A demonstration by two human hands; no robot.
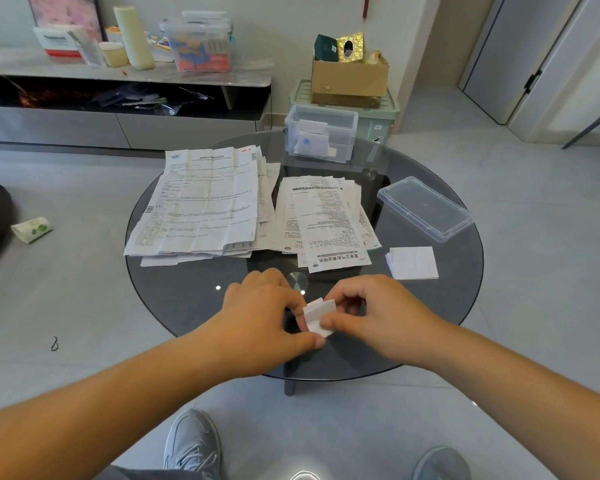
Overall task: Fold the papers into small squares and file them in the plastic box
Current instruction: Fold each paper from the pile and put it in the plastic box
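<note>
Left hand (267,317) and right hand (378,313) both pinch 1 folded paper (319,315). The left fingers are curled on its left edge and the right fingers on its right edge. The paper is held over the near part of the round glass table (194,292), close to the near rim, with bare glass on either side. Farther right, a stack of folded squares (413,263) lies apart from the hands. Beyond, a large pile of papers (205,206) and a smaller pile (329,223) fill the middle. A shallow clear case (425,209) lies by the right rim. The plastic box (321,133), holding folded papers, stands at the far edge.
</note>
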